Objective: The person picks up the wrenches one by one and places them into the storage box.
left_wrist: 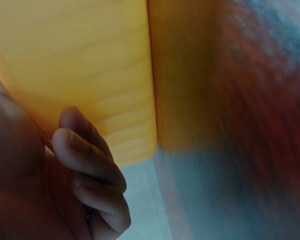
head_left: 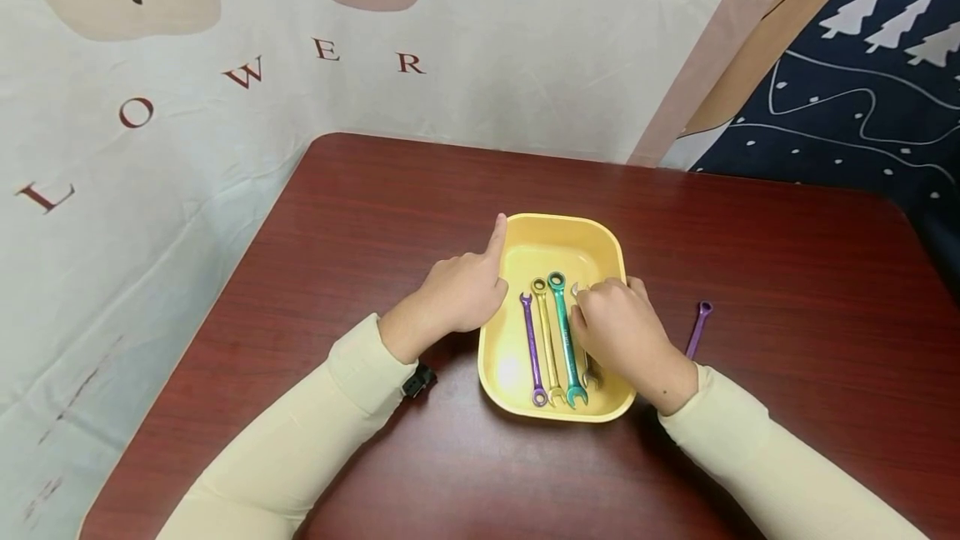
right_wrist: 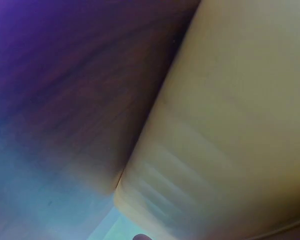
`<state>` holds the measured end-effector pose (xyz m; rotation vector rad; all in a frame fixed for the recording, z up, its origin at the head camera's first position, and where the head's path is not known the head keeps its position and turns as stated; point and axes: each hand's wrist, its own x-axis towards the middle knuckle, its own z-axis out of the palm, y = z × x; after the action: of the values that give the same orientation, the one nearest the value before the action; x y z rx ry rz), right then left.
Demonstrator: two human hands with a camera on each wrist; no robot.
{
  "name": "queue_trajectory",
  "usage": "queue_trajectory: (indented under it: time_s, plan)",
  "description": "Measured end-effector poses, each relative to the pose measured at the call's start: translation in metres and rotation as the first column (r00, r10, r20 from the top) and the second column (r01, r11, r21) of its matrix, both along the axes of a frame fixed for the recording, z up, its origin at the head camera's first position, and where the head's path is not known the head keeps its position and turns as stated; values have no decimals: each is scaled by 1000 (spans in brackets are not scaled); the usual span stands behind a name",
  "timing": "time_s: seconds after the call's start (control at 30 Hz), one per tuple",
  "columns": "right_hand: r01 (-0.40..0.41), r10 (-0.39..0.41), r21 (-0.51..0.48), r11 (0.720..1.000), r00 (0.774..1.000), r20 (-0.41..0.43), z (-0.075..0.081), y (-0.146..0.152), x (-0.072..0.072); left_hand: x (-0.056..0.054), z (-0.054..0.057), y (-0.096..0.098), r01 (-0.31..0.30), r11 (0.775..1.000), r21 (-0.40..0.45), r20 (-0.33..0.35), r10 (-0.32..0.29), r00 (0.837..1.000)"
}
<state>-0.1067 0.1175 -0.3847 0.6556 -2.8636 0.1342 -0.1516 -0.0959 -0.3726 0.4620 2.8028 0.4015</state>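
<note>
A yellow tray stands on the table. My left hand grips its left rim, the index finger pointing away along the edge. In the left wrist view, bent fingers lie along the tray's ribbed outer wall. Over the right rim, my right hand appears to grip the tray, with a fingertip barely visible outside the wall. Inside lie a purple wrench, a gold wrench and a teal wrench. A silver wrench is partly hidden beneath the right hand.
Another purple wrench lies on the table right of the tray, its near end hidden by the right forearm. A printed cloth hangs behind the table's far edge.
</note>
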Motion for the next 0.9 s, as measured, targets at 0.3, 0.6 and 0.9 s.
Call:
queue_trajectory:
  time_s: [0.3,0.6,0.9]
  plan:
    - [-20,21,-37,999,999,24,3,2,-1,1,1,0,-2,1000,5,6,2,1000]
    - [-28,41,-123,992,994,100,8,6,2,1,1,1,-6,1000,9,4,6,1000]
    - [-40,49,-186,982,998,46,17,12,10,3,3,0,-5,1000,7,18,5,1000]
